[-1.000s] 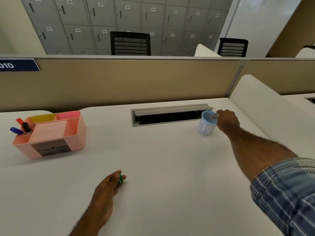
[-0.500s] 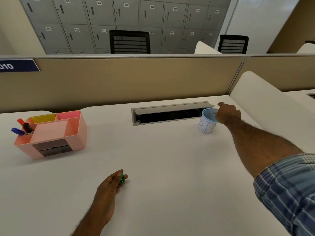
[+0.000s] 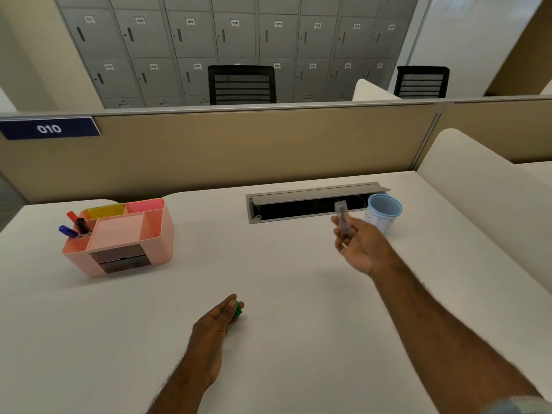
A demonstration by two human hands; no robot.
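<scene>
Since 1 second ago the right hand (image 3: pixel 363 246) has left the rim of the blue cup (image 3: pixel 383 212) and drawn back toward the person. It is now lifted above the counter (image 3: pixel 298 294) just left of the cup, fingers pinching a slim greyish stick (image 3: pixel 342 218), blurred, possibly a capped pen or tube. The left hand (image 3: pixel 215 327) rests on the counter well left of the cup and nearer the person, curled round a small green piece (image 3: pixel 239 309). Taking the stick from the cup looks done; what is left, I judge, is carrying it to the pink organiser (image 3: pixel 134 246), far left of the cup, where 3 markers (image 3: pixel 74 227) already stand.
</scene>
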